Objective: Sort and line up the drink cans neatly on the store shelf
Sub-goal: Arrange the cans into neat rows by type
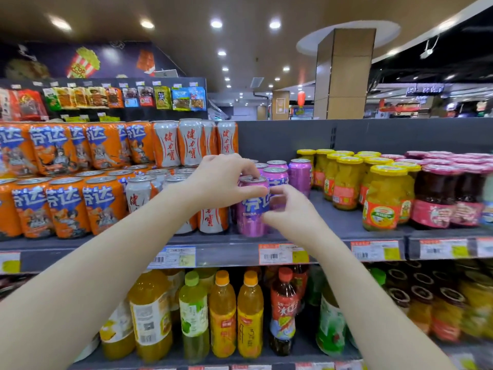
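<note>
Now | left hand point(221, 182), right hand point(293, 214) grip purple can point(252, 222) | white cans point(213, 220) beside

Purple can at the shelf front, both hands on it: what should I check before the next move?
1. Left hand grips the purple can at its top: ok.
2. Right hand holds its right side: ok.
3. Can upright, label facing out: ok.
4. Base flat on the shelf: cannot tell.
5. Matching purple cans stand behind it: ok.
6. Bare shelf between it and the fruit jars: ok.
</note>
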